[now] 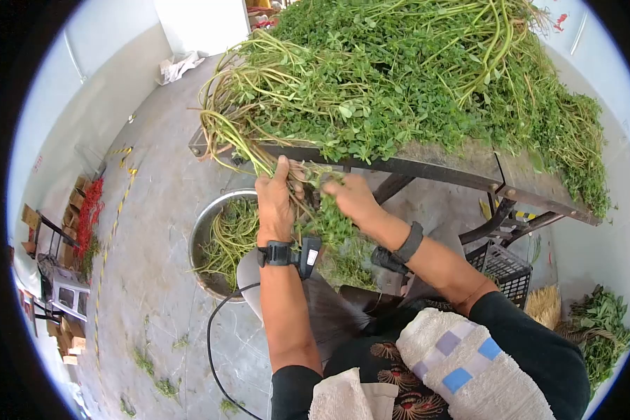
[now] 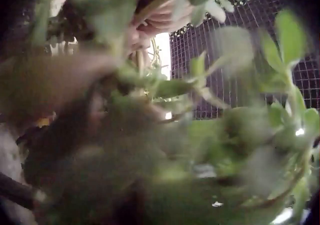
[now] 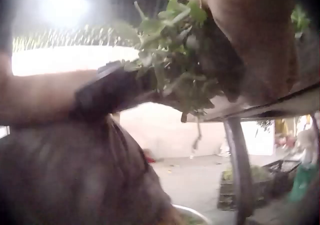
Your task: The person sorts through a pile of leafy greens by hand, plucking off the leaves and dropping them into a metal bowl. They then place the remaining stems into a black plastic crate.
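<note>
Nearest the head camera, a patterned towel [image 1: 457, 360] lies over the dark shirt. Beyond it, the left hand [image 1: 276, 203] is closed, its fingers curled round the stems of a leafy bunch [image 1: 332, 220], with the thumb along the top. The right hand [image 1: 357, 203] is bent closed beside it, gripping the same bunch from the other side; leaves hide its fingertips, so the exact pinch cannot be told. In the left wrist view, blurred foliage masks most of the grip. The bunch is off the tabletop, in front of the near table edge [image 1: 427, 168]. Step in hand, as judged: working through the held bunch, the left hand steadying the stems while the right acts on the leafy portion. The next move appears to call for a firm left grip and a controlled right-hand pull or parting, without crushing the leaves. Below and left, a metal basin [image 1: 201, 234] contains cut or loose stems [image 1: 234, 234]. Past the hands, a large green heap [image 1: 399, 77] covers much of the table. Farther out, striped tape [image 1: 121, 210] runs along the floor.
</note>
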Available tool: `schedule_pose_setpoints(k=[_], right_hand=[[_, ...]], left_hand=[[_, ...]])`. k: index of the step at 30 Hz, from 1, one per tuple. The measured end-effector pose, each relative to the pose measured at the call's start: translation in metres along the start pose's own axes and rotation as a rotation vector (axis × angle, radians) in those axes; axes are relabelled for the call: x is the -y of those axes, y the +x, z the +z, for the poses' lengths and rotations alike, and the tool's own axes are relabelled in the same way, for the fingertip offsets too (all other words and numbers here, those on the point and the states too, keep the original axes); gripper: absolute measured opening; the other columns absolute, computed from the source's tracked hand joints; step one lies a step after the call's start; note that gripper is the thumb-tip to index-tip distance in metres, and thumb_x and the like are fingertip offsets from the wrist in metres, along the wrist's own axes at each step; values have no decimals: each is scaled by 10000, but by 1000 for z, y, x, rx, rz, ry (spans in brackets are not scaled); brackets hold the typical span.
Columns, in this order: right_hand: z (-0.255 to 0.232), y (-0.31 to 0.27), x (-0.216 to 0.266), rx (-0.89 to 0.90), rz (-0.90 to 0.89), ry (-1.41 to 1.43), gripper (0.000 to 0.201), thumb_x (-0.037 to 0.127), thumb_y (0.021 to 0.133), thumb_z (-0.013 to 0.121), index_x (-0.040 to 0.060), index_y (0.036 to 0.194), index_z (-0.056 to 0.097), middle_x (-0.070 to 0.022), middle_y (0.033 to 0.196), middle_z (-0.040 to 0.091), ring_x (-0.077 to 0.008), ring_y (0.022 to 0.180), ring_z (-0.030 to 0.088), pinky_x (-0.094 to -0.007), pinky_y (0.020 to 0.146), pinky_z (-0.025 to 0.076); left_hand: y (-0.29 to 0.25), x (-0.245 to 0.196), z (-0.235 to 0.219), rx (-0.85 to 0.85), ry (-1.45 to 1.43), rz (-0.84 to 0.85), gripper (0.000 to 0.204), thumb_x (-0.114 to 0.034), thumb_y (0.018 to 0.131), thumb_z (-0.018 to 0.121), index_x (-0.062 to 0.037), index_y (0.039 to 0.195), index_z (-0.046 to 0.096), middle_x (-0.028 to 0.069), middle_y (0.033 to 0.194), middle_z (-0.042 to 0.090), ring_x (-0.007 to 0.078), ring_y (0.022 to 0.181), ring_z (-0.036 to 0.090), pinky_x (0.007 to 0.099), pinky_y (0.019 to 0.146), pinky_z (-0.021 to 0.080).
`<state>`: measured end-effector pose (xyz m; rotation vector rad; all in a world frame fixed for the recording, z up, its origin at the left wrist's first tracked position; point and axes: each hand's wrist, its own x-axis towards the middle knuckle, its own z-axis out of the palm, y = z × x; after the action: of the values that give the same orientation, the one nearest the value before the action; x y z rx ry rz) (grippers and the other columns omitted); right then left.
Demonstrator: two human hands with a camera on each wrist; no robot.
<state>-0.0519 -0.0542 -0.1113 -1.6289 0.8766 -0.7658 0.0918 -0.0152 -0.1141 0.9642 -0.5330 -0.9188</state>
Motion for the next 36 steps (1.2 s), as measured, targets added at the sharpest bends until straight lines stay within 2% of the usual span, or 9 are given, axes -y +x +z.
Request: schedule_pose_setpoints(k=[2,3,5,6,9,17,20,27,36], right_hand=[[1,-9,18,51,467,779,98,102,757,571,6,749,552,-151,618,518,-316,580,556,-361,562,460],[3,-14,17,57,467,775,98,102,757,571,6,749,552,-151,618,518,-316,580,556,-361,562,460],[5,-32,11,75,-616,2,87,95,759,556,15,761,523,-142,655,517,-311,604,535,-361,562,429],[-4,-53,31,99,-688,-293,110,97,773,554,13,739,492,-136,689,505,-313,594,508,-360,553,406],[-23,-76,64,247,-604,-189,139,119,783,564,3,742,500,-142,680,483,-319,596,506,-357,551,405],[-14,38,68,-127,-632,-686,238,261,784,615,24,758,605,-147,656,586,-287,636,600,-372,570,456],[-4,51,62,36,-387,-1081,248,283,734,631,59,840,653,-182,741,616,-353,727,607,-452,644,490],[10,46,41,79,-325,-867,297,271,732,635,1,856,652,-206,796,622,-375,759,613,-460,662,506],[14,54,15,91,-376,-547,339,272,709,612,-64,760,612,-262,654,577,-410,653,593,-455,620,480]], left_hand=[[0,-3,0,7,-35,-20,267,-243,914,546,-6,792,562,38,591,518,117,458,462,240,377,340],[-1,-6,1,15,-65,-47,273,-251,913,546,-21,768,545,32,579,501,115,452,454,241,366,333],[2,-7,-4,14,-30,-68,298,-278,914,537,-44,730,518,26,567,481,112,439,440,240,349,322],[10,-3,-11,-70,-106,-85,306,-288,919,524,-48,729,516,26,568,482,114,433,436,241,347,326],[16,2,-20,-115,-75,-45,318,-318,912,514,-54,734,510,22,563,473,132,440,451,257,341,348],[18,4,-4,-262,88,62,339,-287,857,585,-81,601,502,-26,533,424,95,424,341,260,406,269],[12,1,-6,-285,152,50,354,-290,848,595,-10,631,597,19,576,529,125,469,463,280,435,359],[6,0,-8,-61,-204,24,215,-140,889,558,57,845,630,81,734,628,147,622,589,263,561,477],[9,3,-14,-86,-178,-9,234,-199,902,561,28,878,613,83,786,625,159,625,591,295,526,508]])
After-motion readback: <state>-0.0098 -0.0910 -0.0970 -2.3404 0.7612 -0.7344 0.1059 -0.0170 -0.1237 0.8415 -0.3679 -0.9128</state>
